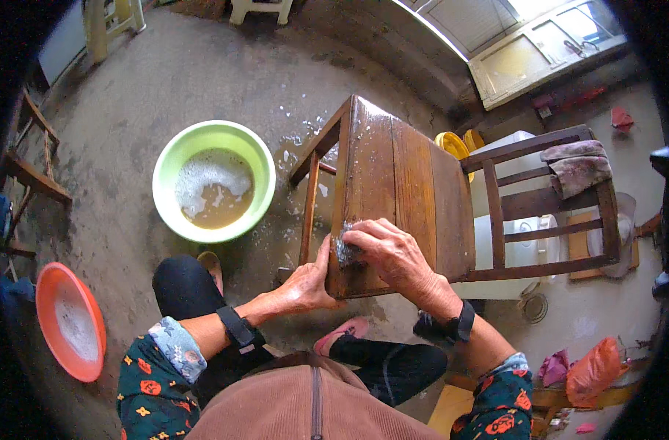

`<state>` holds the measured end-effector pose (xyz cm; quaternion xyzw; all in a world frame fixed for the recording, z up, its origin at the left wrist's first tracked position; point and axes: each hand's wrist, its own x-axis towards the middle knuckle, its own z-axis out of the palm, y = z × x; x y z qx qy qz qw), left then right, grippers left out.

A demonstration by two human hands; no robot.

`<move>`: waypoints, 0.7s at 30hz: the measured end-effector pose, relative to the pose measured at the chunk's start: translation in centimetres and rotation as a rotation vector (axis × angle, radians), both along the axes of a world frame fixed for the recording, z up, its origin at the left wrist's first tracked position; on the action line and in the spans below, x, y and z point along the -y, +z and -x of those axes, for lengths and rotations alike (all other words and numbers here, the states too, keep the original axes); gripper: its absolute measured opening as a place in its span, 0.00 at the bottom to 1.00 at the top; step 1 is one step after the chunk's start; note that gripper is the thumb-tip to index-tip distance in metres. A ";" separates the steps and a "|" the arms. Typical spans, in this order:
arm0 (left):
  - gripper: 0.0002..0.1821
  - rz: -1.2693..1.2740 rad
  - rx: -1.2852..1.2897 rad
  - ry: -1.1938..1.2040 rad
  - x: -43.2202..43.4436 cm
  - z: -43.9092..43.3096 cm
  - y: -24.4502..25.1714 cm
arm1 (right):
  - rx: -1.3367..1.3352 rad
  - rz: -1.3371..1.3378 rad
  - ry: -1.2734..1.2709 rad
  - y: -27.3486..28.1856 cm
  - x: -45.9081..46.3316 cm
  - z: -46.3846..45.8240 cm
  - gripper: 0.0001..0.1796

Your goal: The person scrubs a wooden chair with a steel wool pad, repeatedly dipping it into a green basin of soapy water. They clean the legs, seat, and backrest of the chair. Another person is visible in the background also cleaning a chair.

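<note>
A wooden chair [414,192] stands in front of me, its plank seat wet and dotted with suds. My right hand [387,250] presses a silvery scrubber [346,247], apparently steel wool, on the seat near its front edge. With thumb and fingers apart around the seat's near front corner, my left hand [307,286] grips the chair; some of its fingers are hidden below the edge. A grey, stained cloth [579,165] hangs over the top of the backrest. To the left of the chair sits a light green basin [161,190] of murky, foamy water.
An orange basin [99,330] with suds is at far left, below wooden chair frames [37,179]. Suds and water wet the concrete floor [296,148] by the chair legs. Behind the backrest are yellow containers [453,146] and a whitish appliance [491,236]. An orange plastic bag [593,371] lies lower right.
</note>
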<state>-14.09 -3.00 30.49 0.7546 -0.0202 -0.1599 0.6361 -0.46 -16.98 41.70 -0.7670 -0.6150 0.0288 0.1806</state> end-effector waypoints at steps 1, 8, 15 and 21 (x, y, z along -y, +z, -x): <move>0.70 0.027 -0.006 0.008 0.1 0.0 0.0 | 0.013 0.144 -0.012 0.0 -0.2 0.5 0.16; 0.69 0.055 0.109 0.054 -0.5 0.4 0.6 | 0.317 0.017 -0.127 1.1 -7.5 -3.3 0.12; 0.68 -0.050 0.120 0.077 0.6 0.5 0.7 | 0.026 0.188 -0.089 -0.2 1.5 1.2 0.18; 0.71 -0.068 0.081 0.078 0.3 0.3 0.4 | 0.237 -0.016 -0.483 -0.6 -4.0 -14.7 0.15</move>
